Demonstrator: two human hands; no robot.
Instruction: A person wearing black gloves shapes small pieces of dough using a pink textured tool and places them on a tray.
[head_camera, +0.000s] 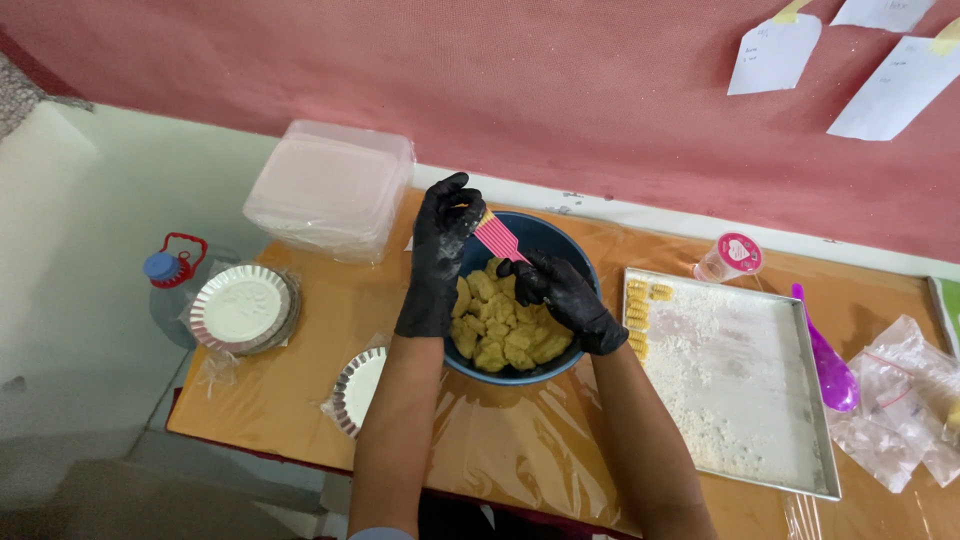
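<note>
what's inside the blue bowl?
The blue bowl holds yellow dough pieces. The left hand holds a pink comb over it; the right hand hides part of the dough. The bowl's bottom is hidden.

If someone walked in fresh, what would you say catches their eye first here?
Two black-gloved hands meet over a blue bowl of yellow dough pieces at the table's centre. The left hand holds a pink comb and the right hand reaches for it. Right of them lies a floured metal tray.
</note>
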